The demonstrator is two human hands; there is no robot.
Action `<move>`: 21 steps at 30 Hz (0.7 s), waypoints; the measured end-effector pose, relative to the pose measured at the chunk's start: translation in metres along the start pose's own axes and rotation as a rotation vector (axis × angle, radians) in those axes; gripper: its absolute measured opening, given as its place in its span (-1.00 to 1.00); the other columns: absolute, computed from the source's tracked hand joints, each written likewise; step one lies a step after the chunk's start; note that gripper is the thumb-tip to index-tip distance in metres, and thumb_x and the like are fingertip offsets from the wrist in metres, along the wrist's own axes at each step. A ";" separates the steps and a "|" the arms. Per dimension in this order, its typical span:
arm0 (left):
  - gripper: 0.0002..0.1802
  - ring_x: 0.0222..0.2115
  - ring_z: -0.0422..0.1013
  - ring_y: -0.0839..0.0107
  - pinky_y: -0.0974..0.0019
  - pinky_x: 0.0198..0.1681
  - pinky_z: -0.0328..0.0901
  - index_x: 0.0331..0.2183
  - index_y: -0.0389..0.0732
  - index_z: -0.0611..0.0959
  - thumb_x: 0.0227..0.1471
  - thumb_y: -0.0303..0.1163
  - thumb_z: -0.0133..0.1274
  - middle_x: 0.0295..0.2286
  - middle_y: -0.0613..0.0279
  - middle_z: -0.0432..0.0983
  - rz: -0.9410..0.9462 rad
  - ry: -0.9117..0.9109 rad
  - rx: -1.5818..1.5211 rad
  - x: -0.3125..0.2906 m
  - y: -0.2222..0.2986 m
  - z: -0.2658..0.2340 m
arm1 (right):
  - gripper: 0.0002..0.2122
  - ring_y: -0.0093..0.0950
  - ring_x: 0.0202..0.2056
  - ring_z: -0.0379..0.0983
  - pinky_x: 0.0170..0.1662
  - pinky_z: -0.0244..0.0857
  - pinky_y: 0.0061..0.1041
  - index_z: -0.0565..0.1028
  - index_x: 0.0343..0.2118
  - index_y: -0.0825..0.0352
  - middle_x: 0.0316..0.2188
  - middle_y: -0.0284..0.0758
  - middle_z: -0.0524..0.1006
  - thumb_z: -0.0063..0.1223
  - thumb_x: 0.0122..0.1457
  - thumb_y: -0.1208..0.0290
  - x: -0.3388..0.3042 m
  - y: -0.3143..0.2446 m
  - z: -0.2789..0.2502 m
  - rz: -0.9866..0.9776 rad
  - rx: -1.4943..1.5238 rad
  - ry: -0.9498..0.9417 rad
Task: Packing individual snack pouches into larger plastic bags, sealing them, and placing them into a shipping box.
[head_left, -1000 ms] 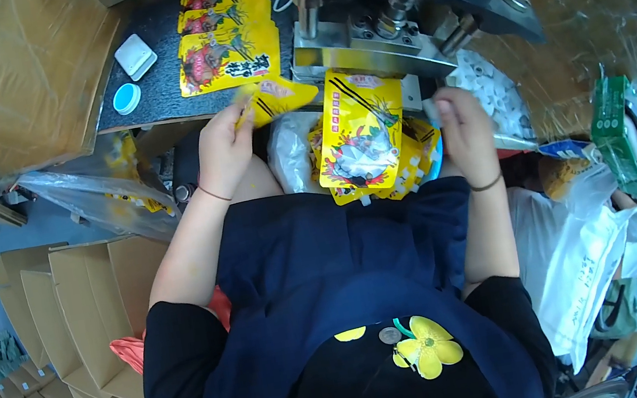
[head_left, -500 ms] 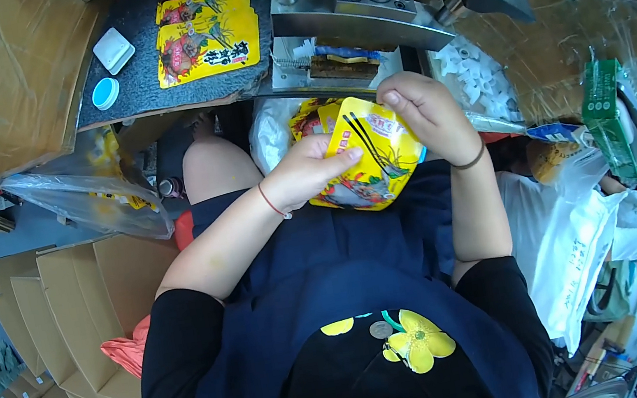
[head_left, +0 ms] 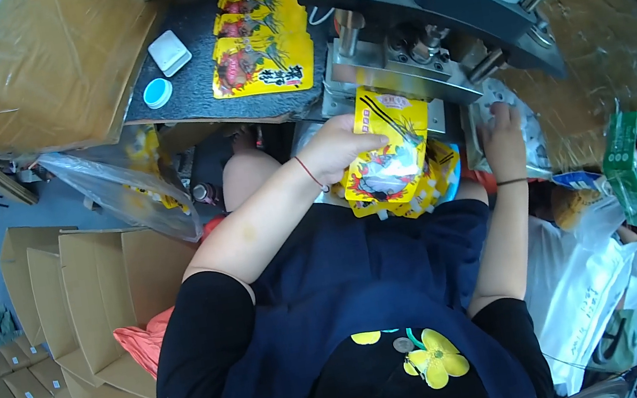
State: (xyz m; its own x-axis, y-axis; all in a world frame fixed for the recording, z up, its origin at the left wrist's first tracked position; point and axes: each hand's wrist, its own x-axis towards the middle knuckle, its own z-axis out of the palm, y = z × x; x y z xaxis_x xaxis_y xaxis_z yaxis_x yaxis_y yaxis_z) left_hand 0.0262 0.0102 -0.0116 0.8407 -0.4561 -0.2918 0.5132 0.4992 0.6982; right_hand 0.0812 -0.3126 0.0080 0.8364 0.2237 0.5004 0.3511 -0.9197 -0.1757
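My left hand (head_left: 344, 149) grips a yellow printed pouch (head_left: 396, 137) by its left edge, thumb on the front. The pouch's upper end is close to the metal plate (head_left: 399, 78) of a press-like machine. To the right, my right hand (head_left: 504, 143) reaches over a clear-lined holder of small white plastic spouts (head_left: 526, 116). Its fingers look apart and partly hidden, with nothing visible in them. Under the held pouch lies a heap of yellow pouches (head_left: 423, 201) with white spouts, next to a blue rim (head_left: 455, 177) above my lap.
Several yellow pouches (head_left: 264, 66) overlap on the dark worktop (head_left: 193, 94), beside a white box (head_left: 170, 53) and a round blue-topped tub (head_left: 158, 93). Cardboard boxes (head_left: 100, 292) stand at left. A green box (head_left: 622, 151) and a white bag (head_left: 584, 298) are at right.
My right hand has let go of the pouch and moved right to the spouts. My left hand has raised the pouch toward the machine. The whole view has shifted.
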 end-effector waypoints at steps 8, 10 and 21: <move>-0.41 0.20 0.19 -0.05 0.03 0.24 0.09 0.12 -0.20 0.45 0.09 -0.19 0.14 0.16 -0.17 0.24 0.938 0.982 1.863 -0.024 0.078 -0.070 | -0.78 -0.02 -0.18 0.43 -0.15 0.36 -0.15 0.46 -0.20 0.33 -0.24 -0.07 0.46 0.14 0.06 0.52 0.013 0.003 -0.006 0.079 0.026 -0.321; -0.41 0.20 0.19 -0.04 0.01 0.25 0.08 0.14 -0.17 0.45 0.10 -0.18 0.12 0.17 -0.13 0.25 0.854 0.819 1.996 -0.041 0.067 -0.084 | -0.81 -0.03 -0.21 0.46 -0.17 0.38 -0.15 0.48 -0.24 0.34 -0.23 -0.06 0.47 0.14 0.05 0.53 0.008 0.009 -0.009 0.074 0.032 -0.276; -0.78 -0.45 0.51 0.54 0.43 -0.35 0.36 -0.31 -0.36 0.69 0.11 -0.36 0.20 -0.45 0.15 0.64 0.499 0.370 1.009 -0.074 0.014 -0.036 | -0.81 -0.30 -0.30 0.50 -0.21 0.35 -0.39 0.57 -0.21 0.35 -0.33 -0.16 0.57 0.14 0.18 0.38 -0.001 -0.070 -0.050 -0.059 0.456 -0.148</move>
State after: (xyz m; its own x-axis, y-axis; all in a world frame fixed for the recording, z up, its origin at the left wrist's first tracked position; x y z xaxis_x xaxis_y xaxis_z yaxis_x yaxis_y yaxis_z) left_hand -0.0232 0.0772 -0.0037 0.9933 -0.0522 0.1035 -0.1148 -0.3211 0.9401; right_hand 0.0348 -0.2646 0.0625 0.8488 0.3455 0.4003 0.5209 -0.6763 -0.5208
